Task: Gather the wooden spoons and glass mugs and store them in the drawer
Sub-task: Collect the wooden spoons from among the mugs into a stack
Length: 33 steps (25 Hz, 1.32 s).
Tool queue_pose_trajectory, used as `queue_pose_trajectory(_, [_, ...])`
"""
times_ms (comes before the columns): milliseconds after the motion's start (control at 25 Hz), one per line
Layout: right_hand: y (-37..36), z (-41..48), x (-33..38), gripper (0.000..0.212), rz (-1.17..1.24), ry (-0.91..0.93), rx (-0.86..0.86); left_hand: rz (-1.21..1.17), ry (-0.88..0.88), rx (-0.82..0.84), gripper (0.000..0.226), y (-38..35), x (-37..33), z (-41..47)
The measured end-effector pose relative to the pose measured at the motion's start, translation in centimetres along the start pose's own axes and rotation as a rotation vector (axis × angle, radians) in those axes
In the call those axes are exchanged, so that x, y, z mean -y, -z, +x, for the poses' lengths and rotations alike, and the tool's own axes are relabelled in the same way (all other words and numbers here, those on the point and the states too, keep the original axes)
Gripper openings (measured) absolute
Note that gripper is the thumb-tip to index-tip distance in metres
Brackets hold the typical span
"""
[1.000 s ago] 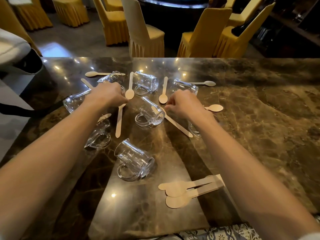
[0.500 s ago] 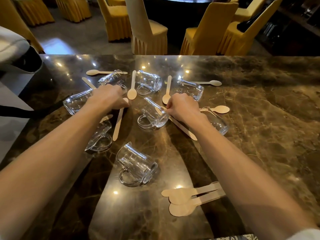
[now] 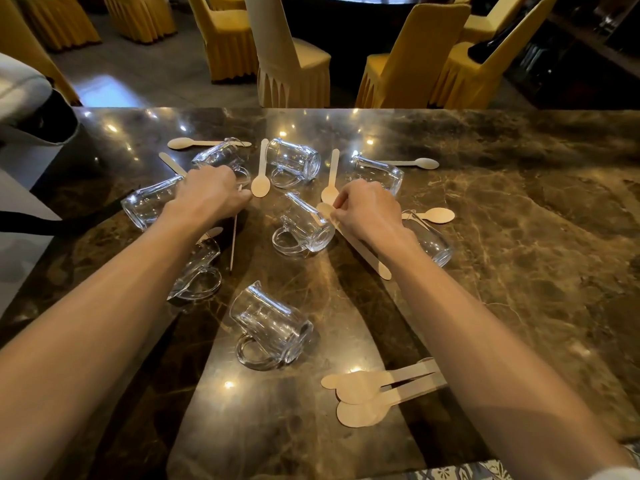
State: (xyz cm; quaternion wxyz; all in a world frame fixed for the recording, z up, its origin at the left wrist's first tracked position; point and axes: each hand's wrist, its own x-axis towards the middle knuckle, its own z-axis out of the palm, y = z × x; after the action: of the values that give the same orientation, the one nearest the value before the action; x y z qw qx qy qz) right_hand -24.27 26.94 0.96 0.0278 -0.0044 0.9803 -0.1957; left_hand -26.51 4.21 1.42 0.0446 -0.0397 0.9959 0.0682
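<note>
Progress: early. I count eight glass mugs (image 3: 273,323) lying on their sides across the marble table (image 3: 519,271), none gathered; the centre mug (image 3: 304,223) sits between the two hands. Of the wooden spoons, a small pile (image 3: 367,393) is collected at 5 o'clock, with loose ones at 11, 12 and 2 o'clock. Drawer not in view; I judge nothing stored. Left hand (image 3: 211,194) is at 10 o'clock, knuckles up, fingers curled round a spoon (image 3: 233,244) turned on edge, handle toward 6. Right hand (image 3: 367,211) is at 1 o'clock, thumb and forefinger pinching the bowl of a second spoon (image 3: 367,254). Its handle runs toward 5; whether it touches the table I cannot tell.
</note>
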Motion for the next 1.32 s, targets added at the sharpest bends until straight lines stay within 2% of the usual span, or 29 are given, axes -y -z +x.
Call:
queue_pose_trajectory(240, [3.5,-2.2,0.6,0.013,0.08,0.077,-0.216,-0.088,-0.007,-0.051,0.028,0.7,0.2,-0.7])
queue_pose_trajectory(480, [6.2,-5.7,1.0,0.01,0.109,0.273,-0.254,-0.317,-0.003,-0.149,0.025,3.1,-0.2,-2.8])
queue_pose_trajectory(600, [6.7,-7.8,0.7,0.009,0.123,0.352,-0.231,-0.518,-0.02,-0.162,0.02,4.4,-0.7,-4.0])
queue_pose_trajectory(840, [6.7,-12.2,-0.2,0.011,0.085,0.499,-0.073,-0.752,-0.078,-0.242,0.014,6.2,-2.0,-7.2])
queue_pose_trajectory(1160, [4.5,-16.7,-2.3,0.013,0.008,0.498,0.014,-0.853,-0.278,-0.311,0.007,6.6,-5.4,-12.9])
queue_pose_trajectory(1320, [3.6,-18.9,-3.3,0.012,-0.009,0.445,0.013,-0.943,-0.247,-0.29,0.01,5.5,-5.9,-14.3])
